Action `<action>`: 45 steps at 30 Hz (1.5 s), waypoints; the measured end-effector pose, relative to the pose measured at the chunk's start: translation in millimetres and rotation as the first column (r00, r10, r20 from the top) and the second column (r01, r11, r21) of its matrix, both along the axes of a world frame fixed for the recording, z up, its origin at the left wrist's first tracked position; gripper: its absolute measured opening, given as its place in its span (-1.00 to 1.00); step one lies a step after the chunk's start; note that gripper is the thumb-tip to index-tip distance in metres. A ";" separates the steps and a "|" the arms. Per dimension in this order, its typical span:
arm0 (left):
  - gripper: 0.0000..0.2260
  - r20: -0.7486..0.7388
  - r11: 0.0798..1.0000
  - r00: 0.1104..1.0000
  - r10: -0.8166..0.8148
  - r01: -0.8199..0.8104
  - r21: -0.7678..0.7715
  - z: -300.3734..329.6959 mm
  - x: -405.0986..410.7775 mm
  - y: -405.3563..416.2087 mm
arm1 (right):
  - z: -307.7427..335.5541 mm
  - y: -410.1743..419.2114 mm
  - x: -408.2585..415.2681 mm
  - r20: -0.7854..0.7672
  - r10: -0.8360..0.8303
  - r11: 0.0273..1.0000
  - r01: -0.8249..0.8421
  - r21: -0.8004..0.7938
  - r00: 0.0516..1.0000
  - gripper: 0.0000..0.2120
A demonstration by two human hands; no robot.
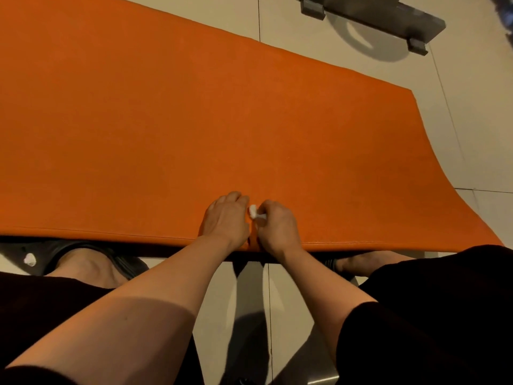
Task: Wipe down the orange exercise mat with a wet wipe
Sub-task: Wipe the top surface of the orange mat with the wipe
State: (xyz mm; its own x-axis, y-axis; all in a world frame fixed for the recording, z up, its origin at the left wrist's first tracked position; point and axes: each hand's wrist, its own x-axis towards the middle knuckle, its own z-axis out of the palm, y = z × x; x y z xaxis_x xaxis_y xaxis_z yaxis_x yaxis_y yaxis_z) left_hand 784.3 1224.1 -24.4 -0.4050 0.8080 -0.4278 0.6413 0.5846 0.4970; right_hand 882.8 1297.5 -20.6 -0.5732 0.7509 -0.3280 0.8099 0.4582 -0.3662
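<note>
Tiled floor (291, 37) carries the orange mat (166, 120). At its near edge, left hand (226, 218) and right hand (279, 227) each pinch the wet wipe (254, 212); it should be unfolded fully before long overlapping strokes.

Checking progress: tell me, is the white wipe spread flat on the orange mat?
No, the white wipe is bunched small between both hands over the orange mat.
</note>
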 end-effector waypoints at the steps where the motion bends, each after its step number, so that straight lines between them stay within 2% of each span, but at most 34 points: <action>1: -0.46 -0.011 1.000 1.000 -0.003 0.003 -0.013 -0.2 -1.7 -0.8 | -0.2 11.5 5.6 0.010 -0.050 0.998 0.050 0.037 0.999 -0.87; 4: -0.45 -0.048 1.000 0.999 -0.014 0.013 -0.027 -1.2 -4.8 0.6 | 1.3 42.2 22.2 0.041 -0.239 0.963 0.231 0.139 0.970 -0.82; 6: -0.46 -0.060 1.000 0.998 -0.010 0.009 -0.030 -2.7 -5.2 3.3 | 0.7 40.1 15.7 0.033 -0.259 0.956 0.251 0.153 0.965 -0.83; 8: -0.47 -0.075 1.000 0.997 -0.002 0.000 -0.027 -3.9 -4.2 5.3 | -2.2 23.0 -0.2 0.003 -0.150 0.985 0.150 0.082 0.989 -0.87; 11: -0.50 -0.083 1.000 0.996 0.023 -0.023 -0.005 -5.1 -4.2 7.7 | -6.1 6.9 -12.6 -0.035 0.109 0.994 -0.109 0.002 0.993 -0.88; 12: -0.51 -0.081 1.000 0.996 0.027 -0.027 -0.002 -5.7 -4.8 9.1 | -6.2 14.1 -11.4 -0.032 0.118 0.993 -0.118 0.012 0.992 -0.85; 16: -0.52 -0.093 0.999 0.995 0.046 -0.045 0.014 -7.4 -6.3 12.7 | -10.0 63.7 7.4 0.011 -0.137 0.982 0.134 0.134 0.991 -0.81; 18: -0.53 -0.105 0.997 0.992 0.069 -0.067 0.027 -8.0 -7.2 15.5 | -12.0 66.9 4.8 -0.002 -0.190 0.970 0.188 0.156 0.982 -0.83; 19: -0.54 -0.115 0.997 0.990 0.078 -0.076 0.029 -7.7 -6.7 16.9 | -12.5 60.4 -1.2 -0.020 -0.157 0.977 0.158 0.141 0.987 -0.85; 21: -0.57 -0.134 0.995 0.987 0.093 -0.090 0.035 -7.2 -4.1 19.6 | -14.0 40.1 -13.9 -0.053 0.010 0.997 -0.006 0.078 0.999 -0.88; 23: -0.62 -0.141 0.993 0.984 0.109 -0.103 0.048 -7.9 -2.9 21.9 | -16.6 30.3 -17.7 -0.077 0.202 0.979 -0.198 0.057 0.976 -0.87; 24: -0.63 -0.147 0.993 0.983 0.113 -0.106 0.055 -8.8 -3.4 22.9 | -17.2 36.3 -17.4 -0.073 0.239 0.969 -0.233 0.075 0.968 -0.85; 26: -0.60 -0.158 0.993 0.981 0.109 -0.098 0.070 -11.1 -6.8 24.8 | -20.4 63.7 -14.4 -0.053 0.126 0.985 -0.118 0.125 0.991 -0.82; 28: -0.56 -0.153 0.993 0.984 0.093 -0.081 0.085 -12.9 -10.2 28.2 | -20.6 92.5 -8.4 -0.021 -0.097 0.976 0.099 0.194 0.995 -0.84; 30: -0.54 -0.137 0.993 0.986 0.095 -0.084 0.083 -14.1 -12.5 32.3 | -22.1 100.2 -8.1 0.021 -0.174 0.957 0.165 0.238 0.984 -0.83; 32: -0.52 -0.139 0.993 0.985 0.099 -0.089 0.077 -15.7 -14.3 36.9 | -21.9 87.1 -16.9 -0.004 -0.072 0.978 0.071 0.198 0.997 -0.83; 35: -0.55 -0.149 0.992 0.983 0.105 -0.094 0.082 -17.8 -18.2 42.9 | -24.4 61.9 -26.5 -0.119 0.262 0.963 -0.252 0.097 0.958 -0.87; 37: -0.55 -0.151 0.992 0.982 0.113 -0.103 0.074 -19.5 -22.1 45.5 | -28.6 71.5 -28.3 -0.127 0.343 0.939 -0.333 0.089 0.931 -0.85; 39: -0.50 -0.161 0.995 0.982 0.101 -0.096 0.042 -21.8 -26.4 47.3 | -33.7 95.6 -25.4 -0.081 0.243 0.966 -0.234 0.111 0.967 -0.82; 42: -0.46 -0.162 0.993 0.980 0.115 -0.113 0.023 -25.0 -30.4 49.2 | -38.3 122.5 -22.2 -0.027 -0.014 0.983 0.019 0.185 1.000 -0.82; 43: -0.46 -0.164 0.992 0.978 0.126 -0.123 0.025 -25.7 -30.3 50.5 | -37.8 120.1 -27.3 -0.029 -0.036 0.980 0.040 0.196 0.999 -0.83; 45: -0.46 -0.179 0.989 0.973 0.145 -0.141 0.035 -27.7 -29.3 53.6 | -36.0 100.3 -44.3 -0.069 0.040 0.989 -0.029 0.146 0.997 -0.86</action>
